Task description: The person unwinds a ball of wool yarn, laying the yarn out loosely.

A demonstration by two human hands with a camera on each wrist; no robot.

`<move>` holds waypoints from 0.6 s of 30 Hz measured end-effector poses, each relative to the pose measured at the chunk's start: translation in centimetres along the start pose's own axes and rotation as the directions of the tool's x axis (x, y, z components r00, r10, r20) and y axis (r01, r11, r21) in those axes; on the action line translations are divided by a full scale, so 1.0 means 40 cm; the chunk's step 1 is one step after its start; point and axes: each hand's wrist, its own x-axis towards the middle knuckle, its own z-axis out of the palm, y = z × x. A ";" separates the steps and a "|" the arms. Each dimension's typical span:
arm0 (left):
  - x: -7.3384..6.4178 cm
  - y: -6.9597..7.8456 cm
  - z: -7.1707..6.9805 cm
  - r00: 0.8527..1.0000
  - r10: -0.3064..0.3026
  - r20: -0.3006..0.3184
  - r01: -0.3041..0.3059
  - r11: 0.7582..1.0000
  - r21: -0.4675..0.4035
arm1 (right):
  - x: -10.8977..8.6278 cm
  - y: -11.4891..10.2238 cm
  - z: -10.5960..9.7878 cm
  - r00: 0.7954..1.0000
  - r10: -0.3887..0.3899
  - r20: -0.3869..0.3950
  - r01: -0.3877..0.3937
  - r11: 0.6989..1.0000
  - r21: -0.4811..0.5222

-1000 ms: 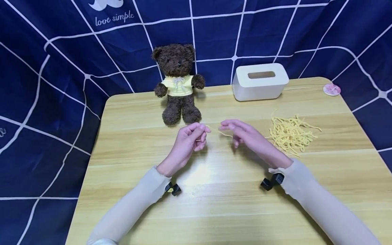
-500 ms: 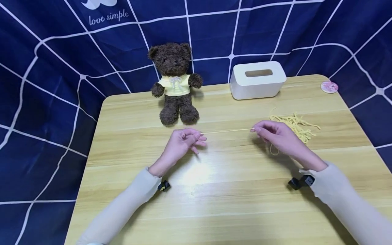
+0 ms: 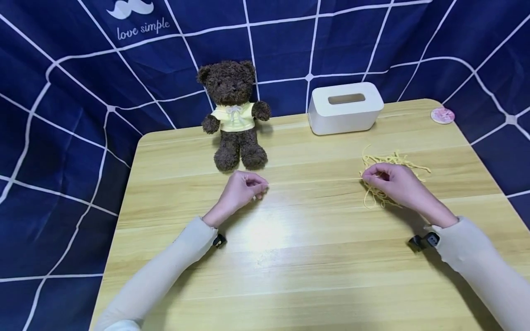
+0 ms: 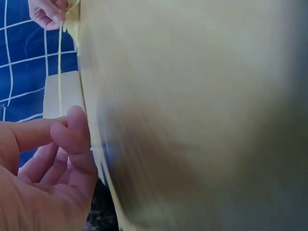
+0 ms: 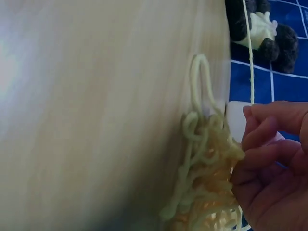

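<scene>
A thin strand of yellow yarn (image 3: 314,180) runs straight and taut between my two hands above the wooden table. Its left end is pinched between thumb and forefinger of my left hand (image 3: 244,191), just in front of the teddy bear's feet. My right hand (image 3: 393,184) pinches the strand farther right, over a loose yellow yarn pile (image 5: 207,168) that it partly covers in the head view. In the left wrist view, the yarn strand (image 4: 59,72) stretches from my left fingertips to the other hand.
A brown teddy bear (image 3: 229,87) in a yellow shirt leans at the back of the table (image 3: 290,257). A white tissue box (image 3: 345,115) stands right of it. At the back right corner lies a pink round coaster (image 3: 442,116). Blue curtain (image 3: 281,50) surrounds the table.
My right hand has moved right, from near the left hand to over the yarn pile, and now pinches the strand. The slack yarn is drawn straight; my left hand shifted slightly left and down.
</scene>
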 end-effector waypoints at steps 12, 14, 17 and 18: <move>0.038 0.007 0.030 0.998 0.050 0.029 -0.057 0.935 0.349 | 0.020 0.010 0.030 0.995 -0.090 -0.043 0.083 0.985 -0.149; 0.045 0.008 0.034 0.996 0.075 0.045 -0.086 0.915 0.393 | 0.023 0.010 0.035 0.995 -0.099 -0.029 0.093 0.984 -0.154; 0.043 0.011 0.039 0.991 0.102 0.081 -0.127 0.892 0.433 | 0.023 0.010 0.039 0.995 -0.102 0.004 0.102 0.980 -0.169; 0.041 0.013 0.041 0.990 0.109 0.091 -0.138 0.885 0.444 | 0.022 0.008 0.040 0.994 -0.105 0.016 0.106 0.979 -0.175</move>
